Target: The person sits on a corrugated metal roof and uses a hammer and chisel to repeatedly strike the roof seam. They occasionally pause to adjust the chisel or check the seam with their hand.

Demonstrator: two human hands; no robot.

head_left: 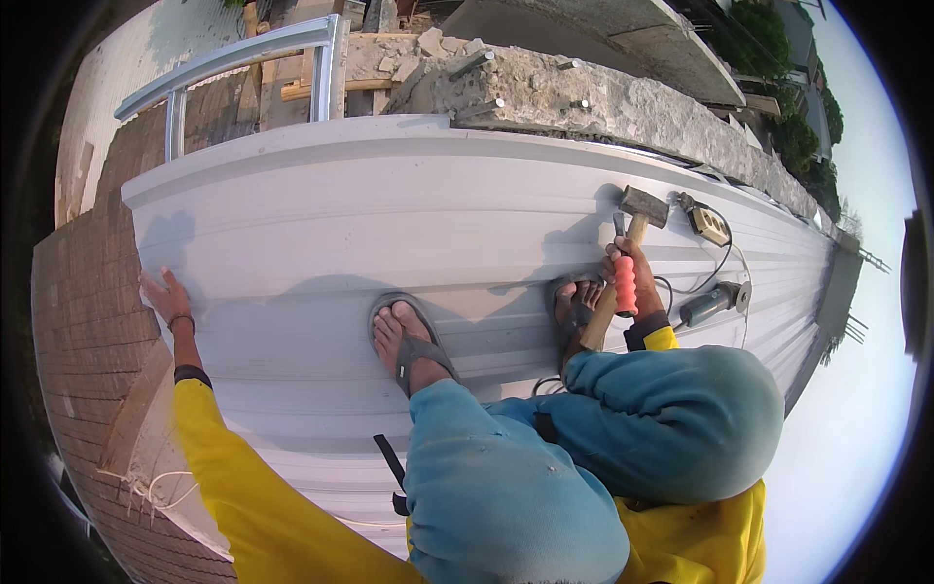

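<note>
Showing no readable words, numbers or signs anywhere. Bearing just a tiny pale mark on the left sandal [422, 352], appearing too small for reading.

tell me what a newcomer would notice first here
Probably the bent knees in blue trousers, which fill much of the lower middle. Next, right of centre, the right hand grips both a wooden-handled hammer and a narrow tool with a coral-coloured grip. At far left, the spread left hand is at the edge of the pale ribbed roofing sheet.
</note>
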